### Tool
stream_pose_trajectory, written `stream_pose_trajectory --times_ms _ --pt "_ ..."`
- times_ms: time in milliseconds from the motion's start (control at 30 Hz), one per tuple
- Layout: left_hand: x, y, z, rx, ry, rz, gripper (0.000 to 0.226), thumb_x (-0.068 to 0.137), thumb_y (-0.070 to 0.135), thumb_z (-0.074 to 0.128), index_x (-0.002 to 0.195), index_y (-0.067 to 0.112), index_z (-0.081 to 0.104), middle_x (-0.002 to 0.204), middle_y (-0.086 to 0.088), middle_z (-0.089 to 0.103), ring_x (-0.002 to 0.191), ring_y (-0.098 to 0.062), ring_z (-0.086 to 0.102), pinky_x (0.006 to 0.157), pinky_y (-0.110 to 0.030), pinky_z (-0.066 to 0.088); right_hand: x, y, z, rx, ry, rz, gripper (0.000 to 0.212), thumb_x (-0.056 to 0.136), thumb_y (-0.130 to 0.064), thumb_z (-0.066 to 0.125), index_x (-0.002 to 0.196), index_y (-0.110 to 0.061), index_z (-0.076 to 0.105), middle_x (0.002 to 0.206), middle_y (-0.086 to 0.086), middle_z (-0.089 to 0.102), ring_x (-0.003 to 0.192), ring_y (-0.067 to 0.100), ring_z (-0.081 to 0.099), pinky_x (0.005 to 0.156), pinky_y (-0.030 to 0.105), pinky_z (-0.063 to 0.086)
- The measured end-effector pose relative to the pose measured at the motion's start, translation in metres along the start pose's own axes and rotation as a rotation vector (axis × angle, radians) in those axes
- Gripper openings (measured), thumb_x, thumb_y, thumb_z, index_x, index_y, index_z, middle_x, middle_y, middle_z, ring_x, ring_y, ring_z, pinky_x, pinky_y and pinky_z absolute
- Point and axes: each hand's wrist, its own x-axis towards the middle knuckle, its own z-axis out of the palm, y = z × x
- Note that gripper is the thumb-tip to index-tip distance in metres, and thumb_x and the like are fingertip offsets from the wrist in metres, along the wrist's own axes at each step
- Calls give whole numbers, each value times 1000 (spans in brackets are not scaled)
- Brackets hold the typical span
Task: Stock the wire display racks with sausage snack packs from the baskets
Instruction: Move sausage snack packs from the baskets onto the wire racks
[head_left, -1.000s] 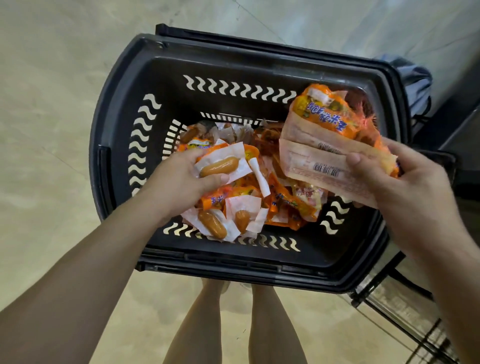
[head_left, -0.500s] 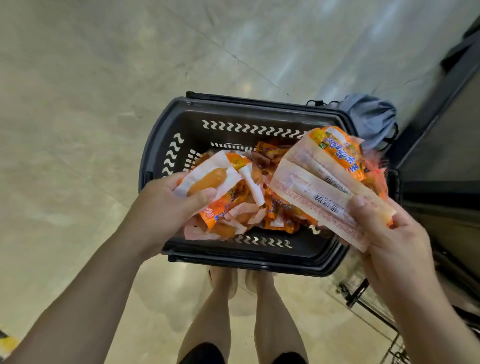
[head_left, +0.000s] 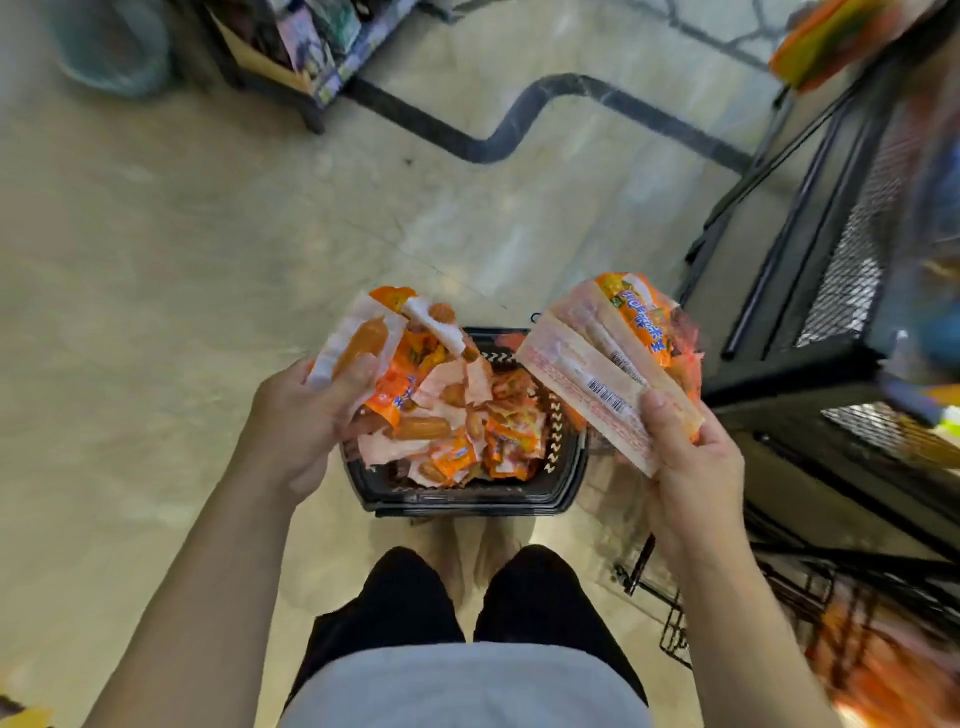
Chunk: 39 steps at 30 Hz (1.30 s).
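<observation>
My left hand (head_left: 298, 423) grips a bunch of orange-and-white sausage snack packs (head_left: 382, 353), lifted above the left side of the black basket (head_left: 467, 501). My right hand (head_left: 685, 467) holds a stack of the same packs (head_left: 608, 364), backs and barcode facing me, above the basket's right rim. The basket stands on the floor in front of my feet with several loose packs (head_left: 493, 431) still inside. A black wire display rack (head_left: 841, 270) rises at the right.
A lower wire rack tier (head_left: 727, 613) with orange packs sits at the bottom right. A dark shelf unit (head_left: 291, 57) with goods stands at the far left back. A black hose-like line (head_left: 498, 130) crosses the pale floor.
Both hands have risen with their packs, and the view has pulled up and back from the basket. The rack at the right and the shop floor have come into view.
</observation>
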Motion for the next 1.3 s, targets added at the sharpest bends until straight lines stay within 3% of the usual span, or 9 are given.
stream_pose_trajectory --times_ms 167,367,500,600,767,867,1033,1167,1300 --pt "-63 59 3 -97 -4 120 25 88 31 76 106 14 73 93 0 79 80 -14 76 59 -27 59 -56 -45 -8 124 42 -57 34 94 -23 70 128 -15 66 112 9 78 101 27 76 76 32 62" --pt "-109 99 10 -144 26 240 20 91 24 75 108 14 72 95 -1 80 84 -17 77 64 -33 60 -84 -85 -20 229 -24 -137 38 91 -23 70 129 -17 66 108 7 79 89 19 78 66 25 61" --pt "-143 113 26 -177 39 288 20 91 23 75 109 15 71 99 -3 80 89 -20 77 75 -39 59 -89 -113 -29 262 -87 -180 44 92 -21 72 136 -18 63 111 10 78 95 25 78 68 27 62" --pt "-167 117 36 -187 53 307 25 89 26 76 110 15 71 99 -2 80 89 -20 78 71 -37 59 -93 -127 -40 289 -121 -202 51 96 -17 70 145 -17 57 116 9 77 101 27 76 73 28 62" --pt "-200 115 45 -176 45 325 33 89 27 77 117 10 70 104 -7 79 95 -27 77 84 -49 61 -108 -136 -56 277 -136 -217 65 84 -31 77 145 -22 57 123 6 75 111 27 73 83 33 63" --pt "-215 111 45 -170 27 328 32 89 27 77 116 11 72 105 -9 79 97 -29 77 89 -54 60 -124 -136 -63 276 -143 -221 50 91 -26 74 139 -23 61 117 5 77 107 26 75 81 32 63" --pt "-237 102 35 -181 -38 353 28 90 25 76 113 10 72 104 -12 79 95 -31 77 81 -49 62 -158 -127 -70 316 -120 -239 38 96 -17 69 134 -17 64 112 10 78 96 26 77 66 26 62" --pt "-255 89 17 -213 -125 341 22 92 20 73 112 11 70 101 -11 79 89 -27 78 62 -35 63 -195 -107 -75 311 -50 -315 37 93 -19 71 130 -23 66 115 10 77 101 29 76 73 30 63" --pt "-279 70 -9 -204 -250 344 22 90 21 72 110 11 70 98 -9 80 86 -24 78 60 -32 62 -250 -75 -83 313 60 -375 44 86 -25 75 130 -22 68 116 9 77 106 31 74 87 38 62"
